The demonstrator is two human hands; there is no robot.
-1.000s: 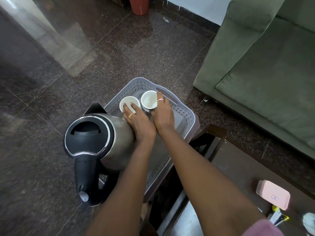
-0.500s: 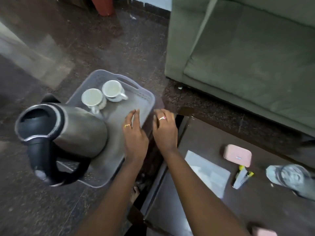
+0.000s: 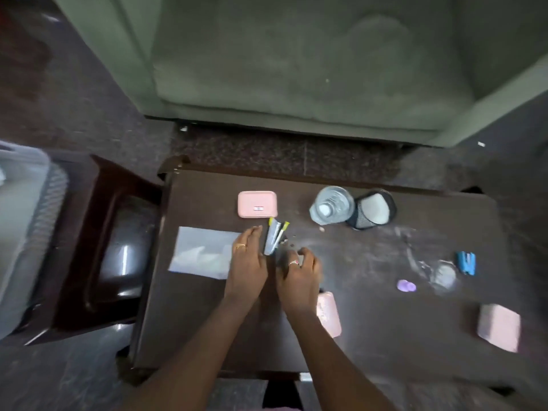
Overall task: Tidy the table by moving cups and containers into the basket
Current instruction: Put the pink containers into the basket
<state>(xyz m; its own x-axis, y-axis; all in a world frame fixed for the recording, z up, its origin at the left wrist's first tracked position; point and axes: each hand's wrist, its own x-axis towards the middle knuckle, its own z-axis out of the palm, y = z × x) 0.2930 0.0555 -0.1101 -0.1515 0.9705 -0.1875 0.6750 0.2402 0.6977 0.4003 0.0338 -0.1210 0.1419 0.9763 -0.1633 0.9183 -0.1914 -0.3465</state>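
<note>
Where the table's (image 3: 385,327) left edge ends, the basket (image 3: 20,221) (blurred) stands apart.

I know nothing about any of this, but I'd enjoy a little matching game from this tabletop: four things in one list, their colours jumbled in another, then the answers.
Things:
1. mesh cup
2. sheet of paper
3. lidded box
4. clip-like tool

Colours:
A. pink
B. blue
C. black
D. white

Pairs: 1-C, 2-D, 3-A, 4-B
</note>
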